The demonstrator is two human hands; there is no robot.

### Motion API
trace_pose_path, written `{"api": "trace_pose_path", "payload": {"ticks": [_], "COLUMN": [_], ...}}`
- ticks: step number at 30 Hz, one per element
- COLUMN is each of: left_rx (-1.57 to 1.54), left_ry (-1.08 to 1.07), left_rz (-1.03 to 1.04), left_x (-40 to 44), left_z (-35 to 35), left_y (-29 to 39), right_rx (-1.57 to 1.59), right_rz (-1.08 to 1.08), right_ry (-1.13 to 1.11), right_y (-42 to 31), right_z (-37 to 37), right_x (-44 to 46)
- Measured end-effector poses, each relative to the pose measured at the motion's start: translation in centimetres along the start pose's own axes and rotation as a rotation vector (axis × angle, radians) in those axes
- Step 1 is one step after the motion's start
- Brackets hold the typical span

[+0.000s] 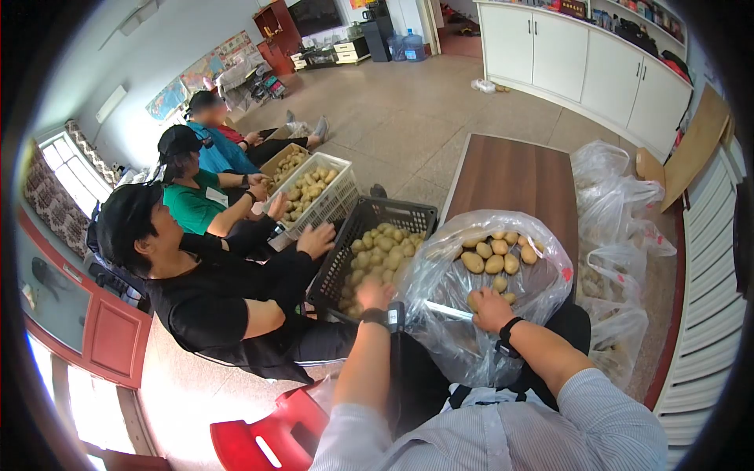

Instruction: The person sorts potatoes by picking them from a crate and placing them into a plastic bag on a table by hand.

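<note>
My left hand (375,295) is over the near edge of a black plastic crate (323,276) heaped with potatoes (385,250). Motion smears its fingers, so I cannot tell whether they hold anything. My right hand (493,311) reaches into a clear plastic bag (436,259) spread open in front of me. Its fingers curl around a potato (473,301), partly hidden by them. Farther inside the bag lies a cluster of potatoes (497,264). A pale strip (449,309) shows across the bag's near left side.
A brown table (510,177) stands beyond the bag. Filled plastic bags (616,259) line the floor at right. To the left, a person in black (212,275) sits close to the crate, with others beyond at a white crate (345,188). A red stool (263,432) is at lower left.
</note>
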State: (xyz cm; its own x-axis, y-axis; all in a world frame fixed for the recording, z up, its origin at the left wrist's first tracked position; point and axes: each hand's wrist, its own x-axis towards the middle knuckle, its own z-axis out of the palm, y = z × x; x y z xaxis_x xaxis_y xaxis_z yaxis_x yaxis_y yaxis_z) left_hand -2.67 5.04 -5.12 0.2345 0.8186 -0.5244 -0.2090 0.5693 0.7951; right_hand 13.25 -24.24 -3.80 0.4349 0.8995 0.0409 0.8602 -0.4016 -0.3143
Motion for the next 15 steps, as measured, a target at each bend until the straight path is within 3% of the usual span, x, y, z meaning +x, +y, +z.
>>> {"api": "trace_pose_path", "payload": {"ticks": [7,15], "left_rx": [0.052,0.244], "left_ry": [-0.223,-0.449], "left_rz": [0.016,-0.071], "left_x": [-0.8,-4.0], "left_z": [1.0,2.7], "left_y": [0.2,1.5], "right_rx": [0.022,0.495], "right_rz": [0.097,0.255], "right_ry": [-0.073,0.106], "right_y": [0.7,1.2], "right_z": [0.9,1.6], "right_x": [1.0,2.4]}}
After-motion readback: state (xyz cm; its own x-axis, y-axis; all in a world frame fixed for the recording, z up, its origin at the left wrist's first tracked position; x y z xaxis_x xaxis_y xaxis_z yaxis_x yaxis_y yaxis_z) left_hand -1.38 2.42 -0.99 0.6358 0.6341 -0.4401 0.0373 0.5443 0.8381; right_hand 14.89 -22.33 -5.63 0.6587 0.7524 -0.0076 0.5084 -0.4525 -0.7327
